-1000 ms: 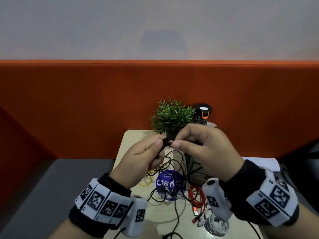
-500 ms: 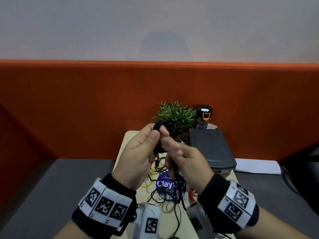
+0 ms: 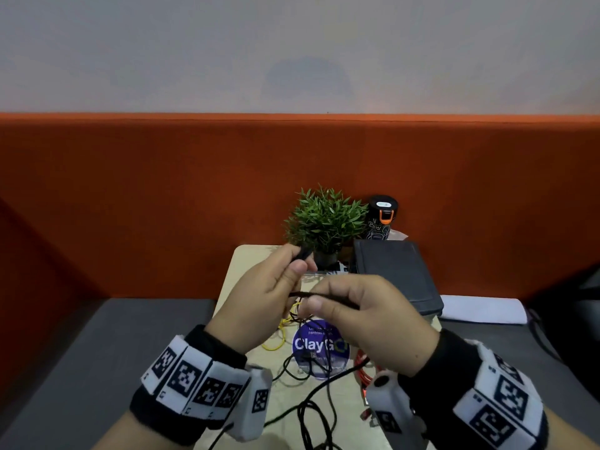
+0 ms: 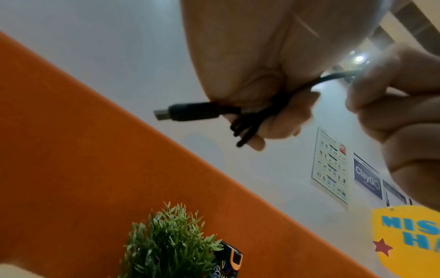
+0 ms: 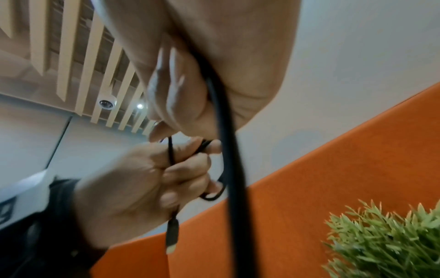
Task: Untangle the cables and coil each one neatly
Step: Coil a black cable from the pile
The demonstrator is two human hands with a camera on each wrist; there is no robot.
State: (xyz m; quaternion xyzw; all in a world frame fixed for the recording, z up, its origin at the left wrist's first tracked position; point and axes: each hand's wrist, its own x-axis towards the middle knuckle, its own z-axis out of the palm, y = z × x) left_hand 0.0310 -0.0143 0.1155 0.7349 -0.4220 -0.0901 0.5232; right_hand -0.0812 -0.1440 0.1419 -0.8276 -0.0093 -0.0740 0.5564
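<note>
My left hand [image 3: 269,287] is raised over the small table and grips several tight loops of a thin black cable [image 4: 252,120]. The cable's USB plug [image 4: 188,112] sticks out past the fingers. My right hand [image 3: 360,316] is just to the right and a little lower, pinching the same black cable [image 3: 324,296] between thumb and fingers. From there the strand [image 5: 228,150] runs down through the right palm to the table. More black cable [image 3: 311,404] lies loose on the tabletop below. A red cable [image 3: 362,371] and a yellow one [image 3: 279,336] lie beside it.
The small beige table [image 3: 240,274] carries a potted green plant [image 3: 324,222], a black bottle with an orange clip [image 3: 382,219], a dark grey box [image 3: 396,274] and a round blue ClayGo sticker [image 3: 319,345]. An orange padded backrest [image 3: 130,206] rises behind; grey seats flank the table.
My right hand has moved right and down from the left hand, drawing a length of black cable out between them. The left hand has kept its hold on the loops.
</note>
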